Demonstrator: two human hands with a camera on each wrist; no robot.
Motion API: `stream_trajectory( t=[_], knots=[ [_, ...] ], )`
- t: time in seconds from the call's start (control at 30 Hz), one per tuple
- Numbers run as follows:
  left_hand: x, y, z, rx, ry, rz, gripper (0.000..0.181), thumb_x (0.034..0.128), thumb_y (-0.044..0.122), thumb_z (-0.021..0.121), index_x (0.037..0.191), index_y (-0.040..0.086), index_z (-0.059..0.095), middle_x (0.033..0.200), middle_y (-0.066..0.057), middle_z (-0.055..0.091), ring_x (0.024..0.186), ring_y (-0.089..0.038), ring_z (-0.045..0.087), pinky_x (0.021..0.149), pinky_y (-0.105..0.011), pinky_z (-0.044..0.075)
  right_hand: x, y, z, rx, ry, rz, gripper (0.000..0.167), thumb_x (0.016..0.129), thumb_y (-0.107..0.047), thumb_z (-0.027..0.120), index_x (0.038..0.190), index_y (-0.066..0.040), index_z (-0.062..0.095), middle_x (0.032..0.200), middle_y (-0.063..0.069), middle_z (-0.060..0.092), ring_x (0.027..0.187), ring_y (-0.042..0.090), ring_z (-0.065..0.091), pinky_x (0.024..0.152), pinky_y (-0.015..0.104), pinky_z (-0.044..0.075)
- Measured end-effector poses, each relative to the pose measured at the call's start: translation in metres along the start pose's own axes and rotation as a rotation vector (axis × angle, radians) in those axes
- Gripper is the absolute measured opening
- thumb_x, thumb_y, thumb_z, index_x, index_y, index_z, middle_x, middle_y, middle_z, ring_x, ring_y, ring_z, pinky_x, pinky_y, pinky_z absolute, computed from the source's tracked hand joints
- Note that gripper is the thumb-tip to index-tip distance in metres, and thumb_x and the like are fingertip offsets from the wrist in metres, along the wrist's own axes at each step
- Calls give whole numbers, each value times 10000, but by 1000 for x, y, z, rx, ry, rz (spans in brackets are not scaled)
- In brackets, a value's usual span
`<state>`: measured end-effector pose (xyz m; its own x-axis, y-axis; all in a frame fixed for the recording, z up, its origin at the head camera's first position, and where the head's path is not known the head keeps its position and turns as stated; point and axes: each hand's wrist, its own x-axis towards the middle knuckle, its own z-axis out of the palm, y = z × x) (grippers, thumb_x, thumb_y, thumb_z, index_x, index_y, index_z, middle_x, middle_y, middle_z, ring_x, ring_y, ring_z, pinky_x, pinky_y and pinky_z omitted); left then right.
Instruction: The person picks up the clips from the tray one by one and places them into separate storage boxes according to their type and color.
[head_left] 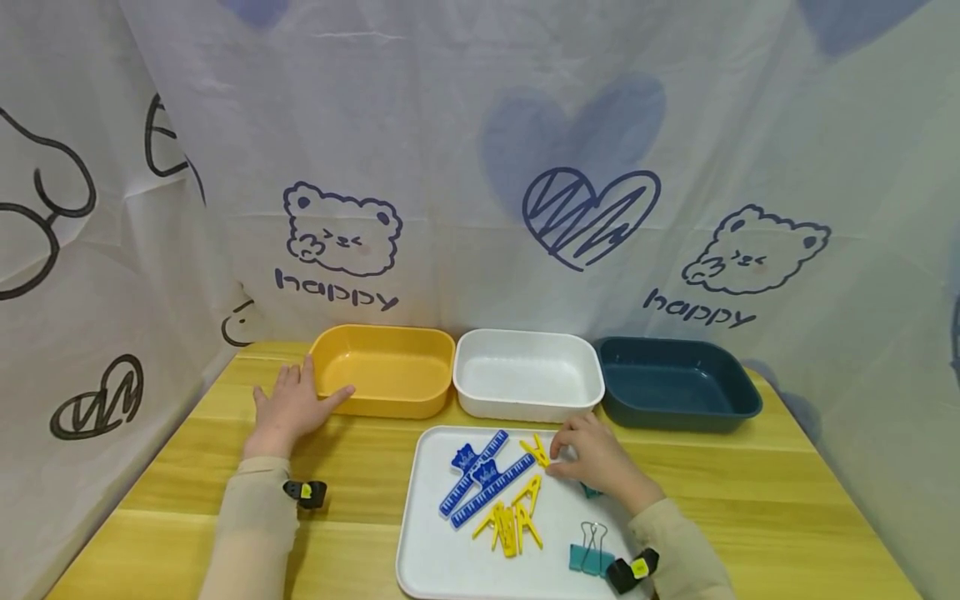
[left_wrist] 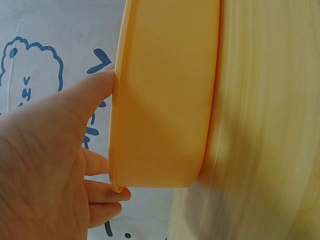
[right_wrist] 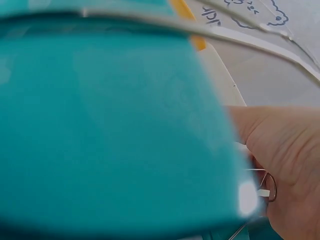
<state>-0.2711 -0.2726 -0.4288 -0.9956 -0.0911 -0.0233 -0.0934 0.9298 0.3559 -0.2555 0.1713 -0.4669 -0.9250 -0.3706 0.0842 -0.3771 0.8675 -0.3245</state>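
My left hand [head_left: 290,406] rests at the left end of the yellow bin [head_left: 382,410], thumb on its front side and fingers at the left rim. The left wrist view shows the same hand [left_wrist: 55,155] touching the bin's rim. Above the white tray [head_left: 427,567], my right hand [head_left: 595,457] has thumb and forefinger slightly apart beside a yellow clothespin [head_left: 535,450]. Part of a teal binder clip [head_left: 590,491] shows beneath that hand. Nearer my right wrist is another teal binder clip [head_left: 591,559]; blurred teal fills much of the right wrist view.
Two blue ruler-like clips [head_left: 491,492] with bear-shaped tops lie on the tray, near several yellow clothespins [head_left: 508,531]. A white bin [head_left: 528,410] and a dark blue bin [head_left: 682,418] stand right of the yellow one. A printed cloth [head_left: 465,250] hangs behind the wooden table [head_left: 352,542].
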Motion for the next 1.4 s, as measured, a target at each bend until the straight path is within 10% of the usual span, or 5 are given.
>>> stream_trajectory(
  t=[1.4],
  knots=[
    [-3, 0, -1, -29, -15, -20, 1116, 882, 748, 420, 1528, -84, 50, 1566, -364, 77, 1462, -523, 45, 1069, -798, -18, -2, 9, -17, 18, 157, -26, 81, 779, -206, 816, 800, -192, 739, 980, -15, 588, 977, 205, 447, 833, 392, 376]
  ],
)
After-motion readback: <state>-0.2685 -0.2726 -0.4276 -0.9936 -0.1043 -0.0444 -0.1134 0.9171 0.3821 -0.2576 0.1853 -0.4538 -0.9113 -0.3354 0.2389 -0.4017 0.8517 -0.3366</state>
